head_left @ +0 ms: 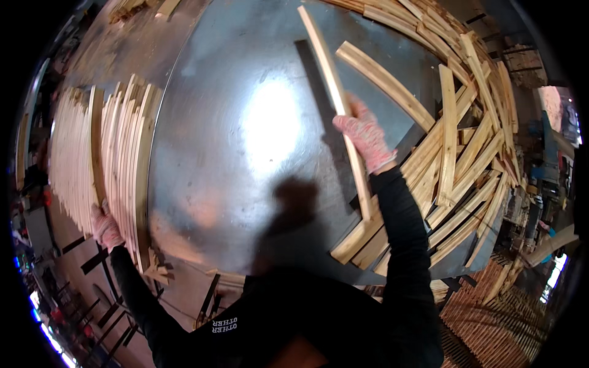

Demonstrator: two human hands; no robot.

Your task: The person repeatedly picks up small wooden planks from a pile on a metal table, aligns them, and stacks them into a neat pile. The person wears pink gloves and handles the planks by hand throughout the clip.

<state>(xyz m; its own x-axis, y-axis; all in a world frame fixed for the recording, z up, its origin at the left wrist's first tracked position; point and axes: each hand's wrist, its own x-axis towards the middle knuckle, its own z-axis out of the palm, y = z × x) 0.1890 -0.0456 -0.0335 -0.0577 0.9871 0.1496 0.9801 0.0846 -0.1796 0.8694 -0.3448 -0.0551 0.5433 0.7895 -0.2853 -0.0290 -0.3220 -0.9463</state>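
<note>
Two gloved hands, your own, are at work over wooden sticks on either side of a metal table (215, 80). Your right hand (368, 134), in a speckled pink-and-white glove, is closed around the held stick (320, 52) a little past its middle. This stick slants over the table: its far end points up and to the left, its near end lies beside your right sleeve (402, 227), and a dark shadow runs along its left side.

Your left hand (106, 228), gloved in similar pink, is at the near end of the darker slat (96, 141), which lies among the left row (70, 153). The fingers meet that end, but whether they grip it you cannot tell from this view. The sticks of the row stand close together, side by side, just left of the table's edge.

To your right, the loose pile (423, 156) covers that side of the table, its pieces crossing at many angles. One angled stick (386, 81) reaches out from it over the metal, to the right of the held stick. Farther to the lower right is a ribbed stack (491, 313) of wood.
</note>
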